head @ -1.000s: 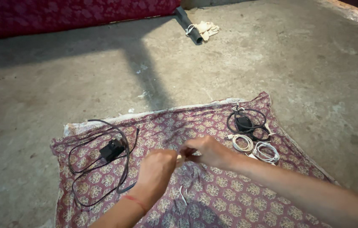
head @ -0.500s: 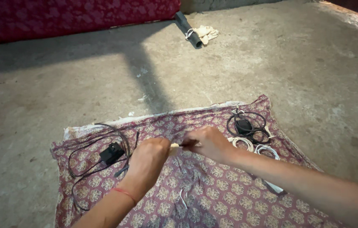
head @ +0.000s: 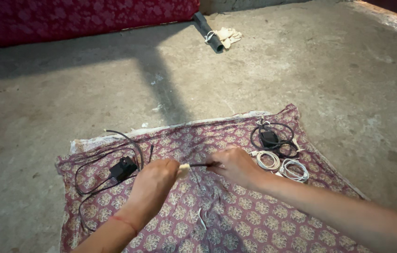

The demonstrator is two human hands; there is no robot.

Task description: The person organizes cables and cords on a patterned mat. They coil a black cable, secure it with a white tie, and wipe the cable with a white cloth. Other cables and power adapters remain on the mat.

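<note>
Left hand (head: 154, 180) and right hand (head: 233, 165) each pinch an end of a thin dark cable (head: 197, 165) above the maroon patterned cloth (head: 236, 220). Black charger with loose cord (head: 122, 167) lies at 9 o'clock; coiled white cables (head: 280, 165) at 3 o'clock.

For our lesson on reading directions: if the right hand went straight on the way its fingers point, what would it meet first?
Most likely the left hand: the right hand points leftward along the thin cable stretched between them, though depth is uncertain.

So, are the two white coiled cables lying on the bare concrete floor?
No, both white coiled cables lie on the patterned cloth, near its right edge beside the coiled black cable.
</note>
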